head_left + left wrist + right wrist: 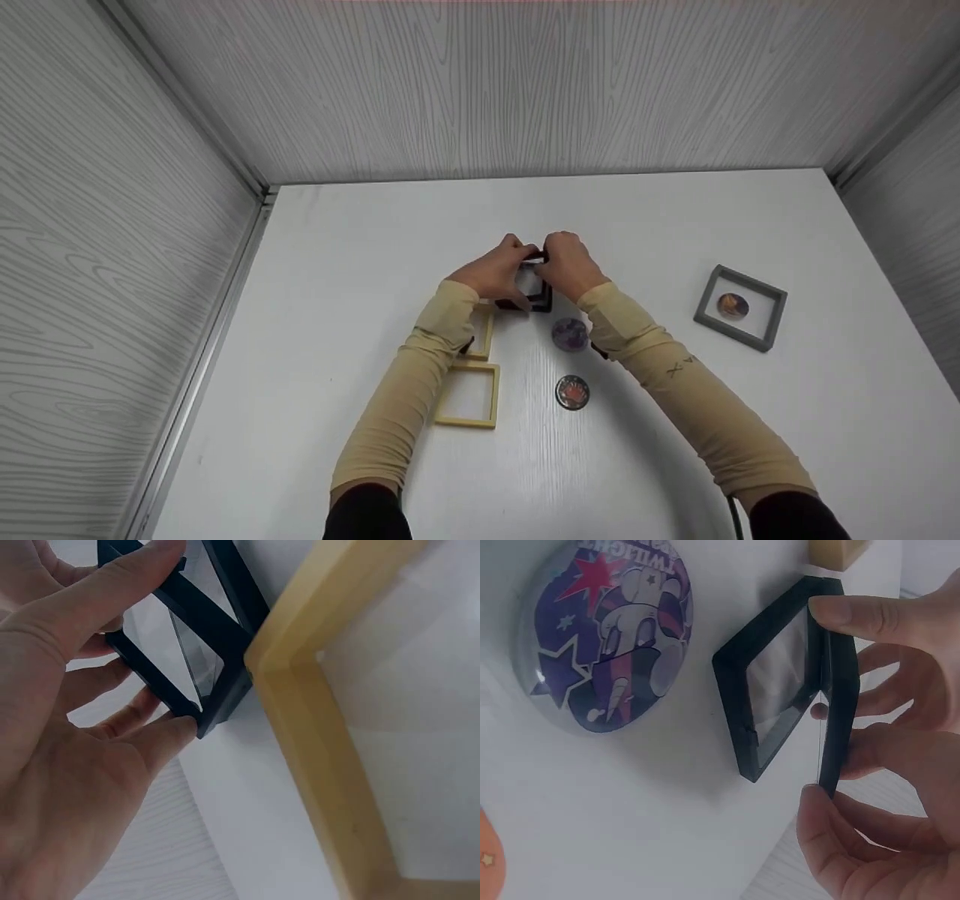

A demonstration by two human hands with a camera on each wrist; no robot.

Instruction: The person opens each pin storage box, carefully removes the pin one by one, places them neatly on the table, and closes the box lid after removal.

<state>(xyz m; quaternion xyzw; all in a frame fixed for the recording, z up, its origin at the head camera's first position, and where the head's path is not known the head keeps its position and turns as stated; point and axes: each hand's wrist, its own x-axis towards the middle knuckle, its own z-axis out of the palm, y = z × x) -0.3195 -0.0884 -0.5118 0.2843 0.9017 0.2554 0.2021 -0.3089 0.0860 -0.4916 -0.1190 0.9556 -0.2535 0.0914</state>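
Note:
A black hinged display frame (731, 709) with clear film panes stands partly unfolded, its two halves spread apart at an angle. My left hand (491, 274) holds one half, the thumb along its edge and the fingers round the far side, as the left wrist view shows. At the far edge of that half, my right hand (571, 266) pinches the rim between thumb and fingers. Just below the hands lies a round purple badge (619, 645) with a cartoon unicorn on it. A yellow frame (300, 742) lies close beside the black one, partly under my left wrist in the head view.
A second yellow frame (495, 397) lies nearer to me on the white table (360, 247). Right of it is a round dark-rimmed badge (572, 392) with a red picture. Farther right, a grey frame (776, 319) holds a round brown-orange piece (733, 305). Grained panels (487, 90) enclose the table.

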